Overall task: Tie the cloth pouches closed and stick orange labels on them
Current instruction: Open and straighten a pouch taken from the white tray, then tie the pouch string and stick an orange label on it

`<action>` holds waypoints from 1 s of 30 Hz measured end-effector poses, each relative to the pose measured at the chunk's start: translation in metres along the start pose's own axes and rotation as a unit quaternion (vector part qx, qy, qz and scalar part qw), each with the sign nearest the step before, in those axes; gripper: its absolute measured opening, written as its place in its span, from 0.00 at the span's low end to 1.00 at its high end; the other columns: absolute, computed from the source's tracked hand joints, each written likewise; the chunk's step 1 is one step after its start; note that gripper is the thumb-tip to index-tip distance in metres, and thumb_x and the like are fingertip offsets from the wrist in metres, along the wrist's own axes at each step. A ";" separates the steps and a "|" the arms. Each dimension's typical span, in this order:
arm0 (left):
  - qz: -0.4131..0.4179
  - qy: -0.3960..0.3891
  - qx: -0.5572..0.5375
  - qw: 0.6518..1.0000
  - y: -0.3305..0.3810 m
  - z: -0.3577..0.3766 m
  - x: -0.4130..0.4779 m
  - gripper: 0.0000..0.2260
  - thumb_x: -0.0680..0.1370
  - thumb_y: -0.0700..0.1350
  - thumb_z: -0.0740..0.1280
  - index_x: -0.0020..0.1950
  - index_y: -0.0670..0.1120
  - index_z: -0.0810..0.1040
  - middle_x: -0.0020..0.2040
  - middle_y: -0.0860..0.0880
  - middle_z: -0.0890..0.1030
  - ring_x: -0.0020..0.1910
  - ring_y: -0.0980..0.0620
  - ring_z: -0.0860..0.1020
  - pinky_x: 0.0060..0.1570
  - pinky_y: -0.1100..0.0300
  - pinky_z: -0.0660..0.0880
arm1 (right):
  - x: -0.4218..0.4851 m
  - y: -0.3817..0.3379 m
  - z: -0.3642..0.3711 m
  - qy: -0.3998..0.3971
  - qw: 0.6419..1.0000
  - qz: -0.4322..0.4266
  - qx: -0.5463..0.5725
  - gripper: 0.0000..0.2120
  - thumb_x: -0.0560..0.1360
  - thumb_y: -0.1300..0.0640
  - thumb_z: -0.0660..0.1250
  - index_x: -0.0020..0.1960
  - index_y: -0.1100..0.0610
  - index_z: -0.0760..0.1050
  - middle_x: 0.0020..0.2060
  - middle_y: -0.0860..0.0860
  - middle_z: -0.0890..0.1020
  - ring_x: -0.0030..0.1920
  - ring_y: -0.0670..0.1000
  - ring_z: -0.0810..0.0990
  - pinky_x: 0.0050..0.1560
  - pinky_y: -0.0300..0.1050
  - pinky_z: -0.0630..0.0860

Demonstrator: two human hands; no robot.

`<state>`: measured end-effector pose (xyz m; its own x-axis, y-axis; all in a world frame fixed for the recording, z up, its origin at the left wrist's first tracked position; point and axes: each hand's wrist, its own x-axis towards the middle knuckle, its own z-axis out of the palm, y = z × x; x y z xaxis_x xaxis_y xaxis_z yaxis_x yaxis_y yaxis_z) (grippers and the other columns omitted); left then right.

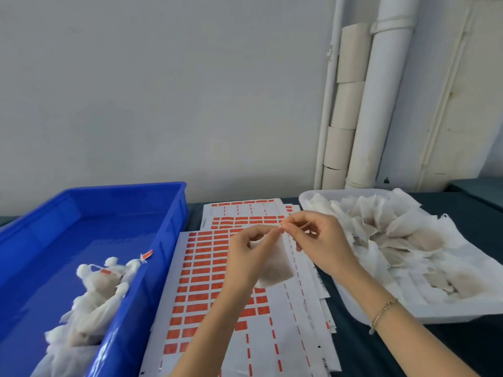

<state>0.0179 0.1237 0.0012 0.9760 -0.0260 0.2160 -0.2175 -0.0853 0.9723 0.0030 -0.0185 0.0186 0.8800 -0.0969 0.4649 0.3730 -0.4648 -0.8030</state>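
One cloth pouch (275, 270) gripped by left hand (245, 257); right hand (318, 240) pinches its string (281, 226).

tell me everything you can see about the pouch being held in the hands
The pouch is small and made of thin white cloth, with a brownish tinge low down as if filled. Its squarish body hangs below the left hand, which grips its gathered neck. The right hand pinches a thin drawstring at its mouth. It is held in the air over the label sheets. No orange label shows on it.
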 end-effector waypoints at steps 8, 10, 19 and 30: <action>-0.096 0.053 -0.036 0.993 -0.028 -0.042 -0.012 0.06 0.73 0.45 0.72 0.37 0.52 0.81 0.38 0.60 0.81 0.44 0.50 0.79 0.33 0.67 0.74 | -0.010 0.000 0.063 0.002 0.990 -0.069 -0.126 0.03 0.75 0.57 0.69 0.49 0.54 0.80 0.47 0.47 0.80 0.45 0.45 0.78 0.45 0.26 0.73; -0.106 0.036 -0.057 0.992 -0.031 -0.048 -0.014 0.08 0.75 0.42 0.70 0.36 0.51 0.80 0.36 0.60 0.82 0.40 0.51 0.81 0.28 0.71 0.73 | -0.009 0.003 0.073 0.006 0.991 -0.055 -0.123 0.03 0.76 0.57 0.69 0.49 0.54 0.80 0.48 0.48 0.81 0.45 0.45 0.78 0.45 0.26 0.73; -0.134 -0.016 -0.142 0.981 -0.041 -0.048 -0.028 0.07 0.79 0.47 0.64 0.43 0.52 0.79 0.43 0.51 0.83 0.46 0.48 0.82 0.47 0.57 0.80 | 0.002 0.013 0.089 0.053 0.990 -0.032 -0.130 0.02 0.76 0.58 0.68 0.48 0.54 0.79 0.48 0.49 0.81 0.43 0.42 0.76 0.41 0.22 0.67; -0.086 -0.102 -0.190 0.973 -0.045 -0.058 -0.032 0.12 0.71 0.55 0.68 0.48 0.51 0.84 0.45 0.50 0.83 0.43 0.53 0.81 0.44 0.66 0.75 | -0.010 0.039 0.055 0.065 0.988 0.027 -0.139 0.05 0.75 0.57 0.69 0.49 0.56 0.79 0.48 0.51 0.82 0.44 0.44 0.78 0.45 0.28 0.71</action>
<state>-0.0035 0.1860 -0.0444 0.9677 -0.2442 0.0622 0.0055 0.2675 0.9635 0.0247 0.0125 -0.0380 0.8442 -0.2327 0.4829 0.2153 -0.6778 -0.7030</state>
